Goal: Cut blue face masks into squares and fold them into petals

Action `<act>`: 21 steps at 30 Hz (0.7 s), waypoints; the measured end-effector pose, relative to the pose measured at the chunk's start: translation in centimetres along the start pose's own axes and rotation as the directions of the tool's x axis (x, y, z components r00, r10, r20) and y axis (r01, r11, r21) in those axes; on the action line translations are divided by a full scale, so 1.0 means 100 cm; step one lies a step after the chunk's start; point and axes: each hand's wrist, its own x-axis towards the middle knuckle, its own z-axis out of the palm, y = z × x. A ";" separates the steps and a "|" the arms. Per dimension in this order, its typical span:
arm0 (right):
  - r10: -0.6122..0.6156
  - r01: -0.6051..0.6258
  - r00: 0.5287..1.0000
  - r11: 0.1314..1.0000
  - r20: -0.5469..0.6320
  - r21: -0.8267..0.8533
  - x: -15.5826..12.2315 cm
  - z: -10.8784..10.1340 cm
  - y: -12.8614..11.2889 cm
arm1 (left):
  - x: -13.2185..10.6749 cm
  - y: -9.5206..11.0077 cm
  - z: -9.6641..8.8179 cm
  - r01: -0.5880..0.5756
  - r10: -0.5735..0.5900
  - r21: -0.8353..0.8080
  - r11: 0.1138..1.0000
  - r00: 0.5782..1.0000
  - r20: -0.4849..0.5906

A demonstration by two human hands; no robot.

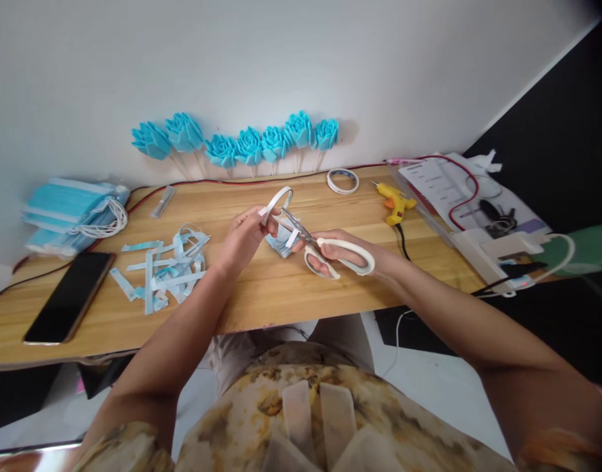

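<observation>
– What are the hands holding?
– The left hand [249, 231] has its fingers pinched on a white tape roll [275, 199], raised above the bench [261, 311]; the right hand [344, 240] has its fingers through the handles of scissors [308, 237], blade tips close to the roll
– And around them?
– Cut blue strips [175, 270] to the left, a yellow glue gun [397, 204] to the right, blue flowers [249, 143] by the wall

White-handled scissors [308, 238] held slanting, tips near tilted white tape roll [280, 194].
</observation>
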 end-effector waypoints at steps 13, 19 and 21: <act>-0.106 0.106 0.994 0.992 -0.017 0.067 0.017 0.003 0.013 | -0.007 -0.004 0.005 0.038 -0.051 0.100 0.994 0.989 0.136; -0.085 0.090 0.995 0.990 -0.047 0.110 0.018 0.007 0.008 | -0.007 -0.004 0.005 0.049 -0.063 0.126 0.991 0.992 0.109; -0.061 0.068 0.997 0.987 -0.053 0.145 0.018 0.008 0.007 | -0.007 -0.004 0.005 0.047 -0.062 0.132 0.990 0.991 0.115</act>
